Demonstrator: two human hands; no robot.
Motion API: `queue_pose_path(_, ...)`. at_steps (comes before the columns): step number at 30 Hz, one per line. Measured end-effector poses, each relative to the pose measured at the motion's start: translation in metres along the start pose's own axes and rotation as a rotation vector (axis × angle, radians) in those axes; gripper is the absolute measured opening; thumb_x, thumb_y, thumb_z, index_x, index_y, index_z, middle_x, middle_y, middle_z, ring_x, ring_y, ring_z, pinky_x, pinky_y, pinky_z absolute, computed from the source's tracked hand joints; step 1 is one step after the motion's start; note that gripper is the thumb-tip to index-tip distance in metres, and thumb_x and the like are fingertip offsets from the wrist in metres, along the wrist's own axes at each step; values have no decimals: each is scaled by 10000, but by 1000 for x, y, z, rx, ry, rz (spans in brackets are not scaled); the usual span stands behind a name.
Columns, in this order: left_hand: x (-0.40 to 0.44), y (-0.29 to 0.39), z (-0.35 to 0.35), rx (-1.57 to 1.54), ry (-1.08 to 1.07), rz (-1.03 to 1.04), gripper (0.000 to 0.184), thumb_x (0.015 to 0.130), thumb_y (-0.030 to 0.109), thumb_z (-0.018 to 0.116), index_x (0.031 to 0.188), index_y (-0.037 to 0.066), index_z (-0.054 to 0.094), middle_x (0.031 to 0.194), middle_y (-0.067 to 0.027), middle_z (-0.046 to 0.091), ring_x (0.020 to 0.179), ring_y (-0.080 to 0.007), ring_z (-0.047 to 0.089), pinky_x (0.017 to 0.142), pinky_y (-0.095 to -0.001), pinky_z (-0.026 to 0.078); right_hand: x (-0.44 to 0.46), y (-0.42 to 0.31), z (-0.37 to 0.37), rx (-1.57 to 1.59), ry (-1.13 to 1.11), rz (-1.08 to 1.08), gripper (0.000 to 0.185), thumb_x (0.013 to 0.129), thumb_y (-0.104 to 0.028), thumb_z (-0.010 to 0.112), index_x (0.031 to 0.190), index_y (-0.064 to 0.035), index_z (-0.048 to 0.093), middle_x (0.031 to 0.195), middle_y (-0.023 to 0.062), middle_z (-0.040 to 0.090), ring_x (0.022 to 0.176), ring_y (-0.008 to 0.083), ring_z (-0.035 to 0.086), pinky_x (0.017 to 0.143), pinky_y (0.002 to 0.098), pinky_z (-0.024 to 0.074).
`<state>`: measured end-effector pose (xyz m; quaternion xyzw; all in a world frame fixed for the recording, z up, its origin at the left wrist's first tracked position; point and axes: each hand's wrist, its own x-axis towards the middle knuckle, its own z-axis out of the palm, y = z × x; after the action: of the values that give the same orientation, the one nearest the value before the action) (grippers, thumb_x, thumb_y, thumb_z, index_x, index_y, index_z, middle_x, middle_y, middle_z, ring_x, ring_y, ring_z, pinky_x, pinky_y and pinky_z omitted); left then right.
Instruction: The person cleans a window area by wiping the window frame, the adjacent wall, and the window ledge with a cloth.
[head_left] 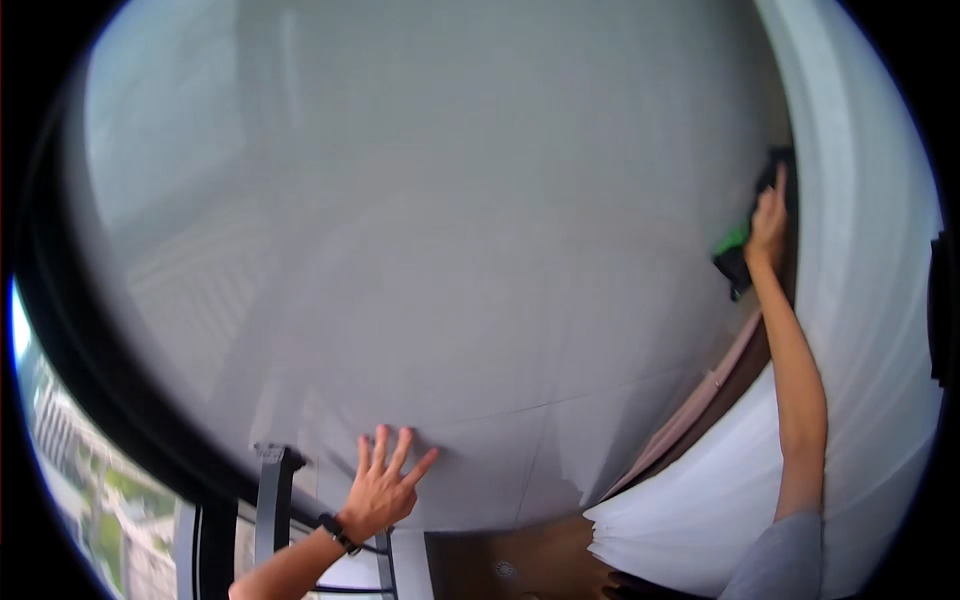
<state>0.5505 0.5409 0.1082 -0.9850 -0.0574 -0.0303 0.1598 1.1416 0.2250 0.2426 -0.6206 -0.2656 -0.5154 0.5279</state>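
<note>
My right hand [767, 226] reaches far up at the right, wrapped round a black cloth [735, 262] with a green patch and pressing it near the right edge of a large grey glossy panel [480, 250]. Its index finger points upward along the cloth. Lower down, my left hand [383, 487] has its fingers spread and holds nothing. The fingertips rest on or just in front of the panel's lower part. A dark wristwatch [339, 533] is on the left wrist.
White curtains [700, 510] hang along the right side, beside a brown strip [700, 395]. A dark upright bar [273, 505] stands left of my left hand. Beyond the black frame [120, 400], buildings and greenery show outside. A brown floor [500, 555] lies below.
</note>
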Motion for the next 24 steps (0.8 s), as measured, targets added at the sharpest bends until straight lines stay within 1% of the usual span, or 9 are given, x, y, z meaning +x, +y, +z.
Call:
queue_pose_path(2, 3, 5, -7, -40, 22, 14, 793, 782, 176, 680, 1519, 266, 403, 1536, -308, 281, 1386, -624, 238, 1065, -747, 269, -13, -39, 0, -83, -44, 24, 535, 1043, -226, 390, 1547, -53, 336, 1492, 229, 474, 1348, 326, 503, 1104, 350, 378)
queue_pose_path(4, -1, 1, 4, -19, 51, 1, 792, 780, 175, 684, 1517, 251, 406, 1549, -306, 266, 1396, -618, 229, 1071, -736, 278, -33, -78, 10, -160, -1, -137, 539, 1054, -298, 349, 1561, -115, 336, 1162, 209, 674, 772, 271, 617, 748, 349, 493)
queue_pose_path(7, -4, 6, -2, -42, 133, 54, 782, 773, 172, 693, 1505, 220, 422, 1570, -303, 242, 1409, -614, 215, 1074, -720, 297, -34, -154, 2, -100, -135, -137, 570, 1034, -306, 353, 1562, -91, 328, 1128, 198, 677, 750, 251, 642, 732, 334, 495)
queue_pose_path(10, -8, 11, -14, -70, 206, 66, 706, 756, 173, 714, 1434, 176, 518, 1582, -297, 229, 1423, -601, 207, 1068, -702, 325, -16, -196, 10, -191, 101, -679, 584, 996, -252, 380, 1558, -94, 340, 994, 137, 652, 535, 162, 368, 547, 308, 377)
queue_pose_path(11, -9, 10, -17, -76, 212, 69, 668, 754, 173, 714, 1403, 173, 553, 1584, -296, 226, 1431, -591, 204, 1065, -695, 334, -19, -199, 11, -188, 95, -682, 584, 996, -252, 380, 1558, -94, 340, 994, 137, 652, 535, 162, 368, 547, 308, 377)
queue_pose_path(16, -14, -1, 2, -75, 257, 72, 573, 744, 186, 723, 1306, 124, 633, 1596, -292, 212, 1455, -556, 197, 1080, -661, 342, -53, -220, 12, -146, -219, -128, 594, 973, -204, 397, 1553, -83, 344, 1386, 218, 570, 875, 267, 656, 786, 316, 495)
queue_pose_path(18, -16, -2, 7, -115, 290, 78, 548, 745, 185, 722, 1281, 109, 643, 1598, -292, 210, 1465, -537, 194, 1095, -649, 330, -66, -236, 23, -156, -102, -390, 601, 957, -207, 404, 1536, -52, 361, 1445, 244, 513, 1166, 361, 619, 960, 351, 467)
queue_pose_path(21, -16, -8, 14, -173, 325, 87, 502, 749, 183, 717, 1238, 85, 656, 1604, -288, 208, 1489, -484, 185, 1124, -627, 303, -100, -256, 35, -97, -150, -522, 645, 933, -290, 467, 1470, 65, 417, 1491, 323, 404, 1413, 475, 348, 1187, 481, 239)
queue_pose_path(24, -18, -7, 14, -193, 336, 106, 475, 752, 186, 716, 1210, 72, 661, 1612, -275, 206, 1513, -419, 177, 1148, -609, 275, -119, -266, 29, -154, -174, -630, 631, 942, -299, 460, 1434, 96, 448, 1458, 318, 444, 1394, 466, 383, 1175, 473, 266)
